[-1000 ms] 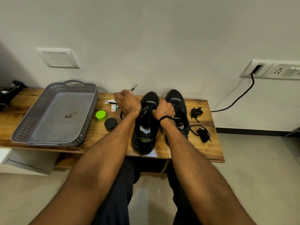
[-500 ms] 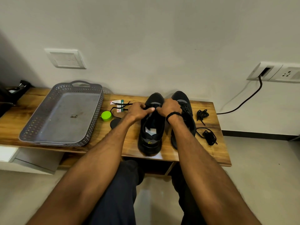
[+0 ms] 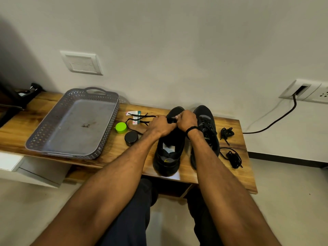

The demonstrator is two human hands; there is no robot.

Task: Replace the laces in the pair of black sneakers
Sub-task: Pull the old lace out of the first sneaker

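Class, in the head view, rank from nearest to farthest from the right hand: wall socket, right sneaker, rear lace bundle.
1. Right sneaker, immediately right of the right hand.
2. Rear lace bundle, farther right on the bench.
3. Wall socket, far right, off the bench.

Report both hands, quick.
Left hand: pinching the black lace at the left sneaker.
Right hand: curled, apparently pinching the same lace.

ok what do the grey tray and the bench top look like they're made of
Grey tray: probably moulded plastic, matte; its walls are a perforated lattice with a moulded handle. Bench top: looks like varnished wood; streaky grain, slight sheen.
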